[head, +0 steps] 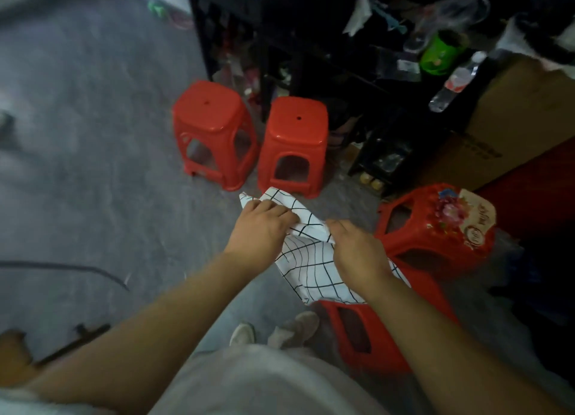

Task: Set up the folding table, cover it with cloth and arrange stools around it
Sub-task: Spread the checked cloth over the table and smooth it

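Both hands, left hand (261,228) and right hand (357,249), clutch a checked cloth (311,268) above red stools (292,141); trailing folds could snag a stool.

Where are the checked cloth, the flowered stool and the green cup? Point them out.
checked cloth (311,268), head view, on the hanging panel between the hands.
flowered stool (448,228), head view, on its tilted seat top.
green cup (440,53), head view, on its side wall.
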### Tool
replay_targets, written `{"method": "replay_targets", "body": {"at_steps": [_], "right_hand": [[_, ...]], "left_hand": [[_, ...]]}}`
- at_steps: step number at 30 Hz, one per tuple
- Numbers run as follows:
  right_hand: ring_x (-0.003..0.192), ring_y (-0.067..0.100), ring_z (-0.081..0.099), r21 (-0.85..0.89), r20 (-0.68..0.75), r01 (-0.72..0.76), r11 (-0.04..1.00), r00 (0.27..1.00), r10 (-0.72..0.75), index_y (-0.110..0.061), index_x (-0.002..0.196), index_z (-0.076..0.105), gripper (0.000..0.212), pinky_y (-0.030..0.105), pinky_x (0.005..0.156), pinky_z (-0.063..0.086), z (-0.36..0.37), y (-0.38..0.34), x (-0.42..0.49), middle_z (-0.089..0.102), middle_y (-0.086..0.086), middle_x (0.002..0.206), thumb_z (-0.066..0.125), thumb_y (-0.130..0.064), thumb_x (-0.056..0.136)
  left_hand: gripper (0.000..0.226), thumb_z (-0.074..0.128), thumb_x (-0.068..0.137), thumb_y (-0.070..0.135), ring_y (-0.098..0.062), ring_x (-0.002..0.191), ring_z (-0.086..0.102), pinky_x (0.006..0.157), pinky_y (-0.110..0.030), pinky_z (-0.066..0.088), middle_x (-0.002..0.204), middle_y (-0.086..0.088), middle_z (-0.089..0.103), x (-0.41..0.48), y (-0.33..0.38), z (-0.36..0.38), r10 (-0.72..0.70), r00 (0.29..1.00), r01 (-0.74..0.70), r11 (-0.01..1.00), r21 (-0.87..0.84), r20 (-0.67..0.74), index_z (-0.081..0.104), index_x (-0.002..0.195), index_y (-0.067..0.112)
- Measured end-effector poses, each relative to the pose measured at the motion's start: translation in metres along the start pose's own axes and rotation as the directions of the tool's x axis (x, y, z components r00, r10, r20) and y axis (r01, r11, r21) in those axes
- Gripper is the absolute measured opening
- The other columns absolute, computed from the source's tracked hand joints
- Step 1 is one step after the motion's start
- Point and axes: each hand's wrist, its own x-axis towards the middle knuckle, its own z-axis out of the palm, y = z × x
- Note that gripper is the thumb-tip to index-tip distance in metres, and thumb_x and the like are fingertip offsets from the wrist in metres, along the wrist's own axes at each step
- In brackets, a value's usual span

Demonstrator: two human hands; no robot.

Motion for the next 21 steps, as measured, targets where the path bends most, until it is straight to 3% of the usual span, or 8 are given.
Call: {"method": "replay_targets", "body": {"at_steps": [10,15,21], "right_hand": [[0.108,0.031,0.060,0.005,0.018,0.262,0.965,0.965,-0.262,-0.022,0.146,0.047,0.055,0.036,0.083,0.045,0.024,-0.093,-0.055,0.058,0.004,0.134,0.052,-0.005,0.094],[0.110,0.037,0.060,0.053,0.019,0.442,0.895,0.896,-0.443,-0.018,0.143,0.053,0.052,0.039,0.086,0.045,0.040,-0.122,-0.091,0.061,0.009,0.133,0.050,-0.001,0.093],[0.102,0.030,0.061,0.103,0.062,0.602,0.792,0.791,-0.609,-0.023,0.132,0.059,0.043,0.029,0.077,0.037,0.065,-0.150,-0.156,0.064,0.004,0.122,0.048,-0.004,0.095]], "left_hand": [[0.042,0.072,0.081,0.008,-0.019,0.108,0.061,0.096,-0.036,0.040,0.118,0.012,0.069,-0.155,-0.019,-0.046,-0.240,0.966,0.242,0.970,0.012,-0.100,0.068,0.117,0.030],[0.042,0.069,0.083,0.009,-0.020,0.113,0.061,0.099,-0.038,0.040,0.123,0.011,0.069,-0.236,0.013,-0.061,-0.460,0.876,0.470,0.882,0.039,-0.144,0.068,0.121,0.028],[0.042,0.071,0.084,0.021,-0.024,0.119,0.059,0.103,-0.043,0.037,0.131,0.004,0.065,-0.348,0.077,-0.069,-0.673,0.716,0.687,0.727,0.017,-0.186,0.066,0.125,0.025]]}}
